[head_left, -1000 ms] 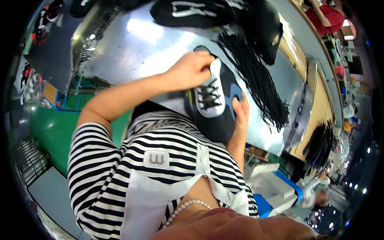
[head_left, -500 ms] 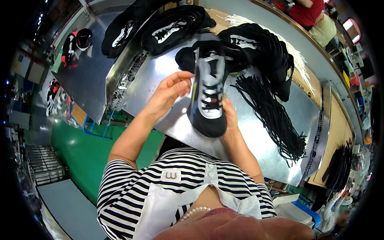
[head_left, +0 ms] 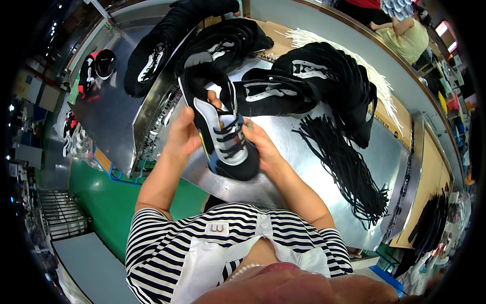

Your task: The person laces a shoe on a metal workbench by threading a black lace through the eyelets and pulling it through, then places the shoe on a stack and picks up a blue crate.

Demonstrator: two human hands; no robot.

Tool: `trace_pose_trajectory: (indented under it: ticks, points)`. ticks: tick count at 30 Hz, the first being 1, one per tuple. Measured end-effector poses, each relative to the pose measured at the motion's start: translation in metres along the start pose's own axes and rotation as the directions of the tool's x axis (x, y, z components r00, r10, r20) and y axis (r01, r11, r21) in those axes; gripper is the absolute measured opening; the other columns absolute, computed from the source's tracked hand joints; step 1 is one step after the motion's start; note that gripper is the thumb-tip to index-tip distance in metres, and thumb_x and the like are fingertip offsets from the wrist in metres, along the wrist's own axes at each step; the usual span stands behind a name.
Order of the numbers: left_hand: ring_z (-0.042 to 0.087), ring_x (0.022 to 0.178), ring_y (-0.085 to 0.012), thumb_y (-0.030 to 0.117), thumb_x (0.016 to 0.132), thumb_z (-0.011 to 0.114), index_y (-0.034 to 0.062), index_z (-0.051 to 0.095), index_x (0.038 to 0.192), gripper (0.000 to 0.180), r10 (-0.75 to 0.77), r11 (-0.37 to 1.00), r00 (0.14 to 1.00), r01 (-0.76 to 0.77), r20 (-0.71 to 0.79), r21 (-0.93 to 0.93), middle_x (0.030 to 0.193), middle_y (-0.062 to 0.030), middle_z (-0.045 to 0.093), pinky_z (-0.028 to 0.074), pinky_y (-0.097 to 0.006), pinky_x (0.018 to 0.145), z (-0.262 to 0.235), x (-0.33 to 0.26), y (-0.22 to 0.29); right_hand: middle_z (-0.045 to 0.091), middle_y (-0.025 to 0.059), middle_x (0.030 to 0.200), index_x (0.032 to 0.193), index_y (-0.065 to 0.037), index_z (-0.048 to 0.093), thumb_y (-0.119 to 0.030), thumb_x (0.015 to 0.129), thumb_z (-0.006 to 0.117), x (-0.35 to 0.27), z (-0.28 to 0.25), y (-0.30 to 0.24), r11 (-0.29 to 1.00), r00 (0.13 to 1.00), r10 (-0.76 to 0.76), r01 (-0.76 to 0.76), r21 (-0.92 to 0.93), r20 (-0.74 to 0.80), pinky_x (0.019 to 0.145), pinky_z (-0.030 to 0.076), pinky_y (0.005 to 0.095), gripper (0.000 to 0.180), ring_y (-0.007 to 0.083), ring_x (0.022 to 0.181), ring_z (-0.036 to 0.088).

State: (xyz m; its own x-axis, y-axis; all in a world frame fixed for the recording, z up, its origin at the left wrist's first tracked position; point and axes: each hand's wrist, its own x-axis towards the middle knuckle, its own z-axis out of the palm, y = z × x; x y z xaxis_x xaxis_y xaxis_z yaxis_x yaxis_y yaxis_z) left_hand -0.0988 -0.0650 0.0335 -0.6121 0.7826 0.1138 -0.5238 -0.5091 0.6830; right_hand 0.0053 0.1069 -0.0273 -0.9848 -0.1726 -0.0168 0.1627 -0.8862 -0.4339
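A black shoe upper [head_left: 243, 168] with a white eyestay and partly threaded black laces is held over the metal table, toe toward me and tilted. My left hand [head_left: 183, 133] grips its left side, and fingertips show inside the shoe opening. On the other side, my right hand [head_left: 264, 148] is closed on the upper near the laces; whether it also pinches a lace end I cannot tell. Just beyond lies another black upper [head_left: 298, 96] with a white eyestay, its eyelets without laces.
Bundled black laces [head_left: 349, 175] lie on the metal table [head_left: 309, 177] at right. White laces [head_left: 349, 50] line the back. Stacked black uppers [head_left: 329, 61] stand behind, and more [head_left: 147, 63] at left. Red-black shoes [head_left: 88, 71] sit far left. Another person [head_left: 405, 38] is beyond the partition.
The upper has moved left and tilted, its opening now toward the far left. My left hand, earlier beside it with loosely curled fingers, now grips it. My right hand has moved up beside the laces.
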Motion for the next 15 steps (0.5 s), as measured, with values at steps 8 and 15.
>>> trace_pose_trajectory:
  ticks: [8, 15]
  points:
    - [0.067, 0.076, -0.0370, 0.019, 0.073, 0.080, 0.0015, 0.047, 0.104, 0.049, 0.486, -0.602, 0.873, 0.295, 0.047, 0.742, 0.085, -0.0203, 0.065, 0.052, -0.041, 0.064, 0.003, 0.083, 0.062, 0.068, 0.0009, 0.081, 0.106, -0.006, 0.063, -0.021, 0.098, 0.058, -0.008, -0.036, -0.060, 0.629, 0.909, -0.297, -0.045, -0.776, -0.293, 0.050, 0.038, 0.0180, 0.018, 0.0026, 0.058, 0.048]
    - [0.067, 0.087, -0.0293, 0.000, 0.076, 0.060, 0.0074, 0.053, 0.106, 0.031, 0.391, -0.774, 0.901, 0.213, 0.186, 0.597, 0.086, -0.0103, 0.065, 0.053, -0.040, 0.069, -0.133, 0.198, -0.004, 0.071, 0.0061, 0.093, 0.107, -0.002, 0.062, -0.018, 0.097, 0.058, 0.072, -0.020, -0.184, 0.417, 0.863, -0.476, 0.054, -0.907, -0.167, 0.044, 0.031, 0.0188, 0.020, 0.0031, 0.049, 0.041]
